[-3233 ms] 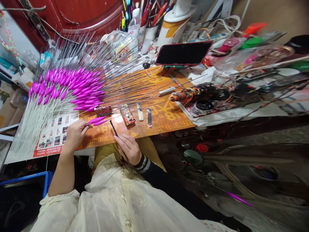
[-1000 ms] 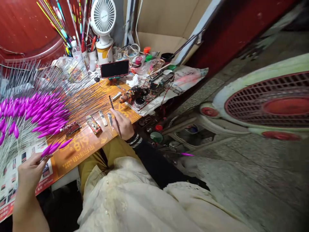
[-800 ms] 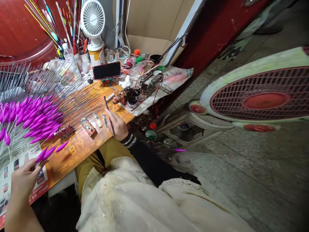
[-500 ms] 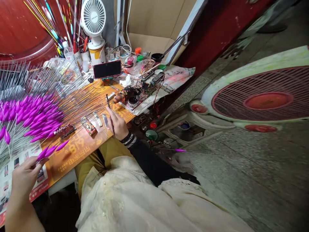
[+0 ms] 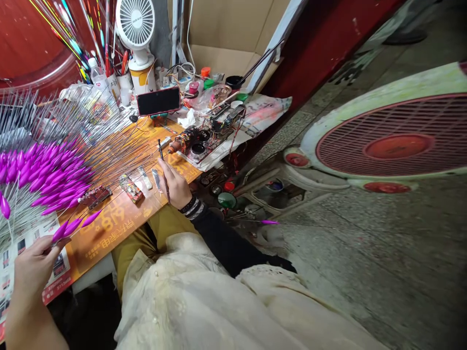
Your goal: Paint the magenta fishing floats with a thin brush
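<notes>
Several purple floats (image 5: 72,227) with thin stems are pinched in my left hand (image 5: 36,265), over the near left edge of the orange table. My right hand (image 5: 175,187) holds a thin dark brush (image 5: 161,149) upright by the table's front edge. Beside the left hand lies a big heap of purple floats (image 5: 60,175), their grey stems pointing away. A dark red paint-crusted block (image 5: 95,196) sits right of the heap. Further right are a paint-stained box (image 5: 131,188) and small flat pieces (image 5: 145,178) near my right hand.
A phone (image 5: 159,101) leans on a stand near a small white fan (image 5: 135,24). Behind the right hand are a motor device (image 5: 184,140) and a black paint cup (image 5: 198,148). One purple float (image 5: 270,222) hangs over the floor. A large fan (image 5: 394,146) stands right.
The whole view has shifted slightly, so the table things sit a little further left and higher. Both hands keep their hold on the floats and the brush.
</notes>
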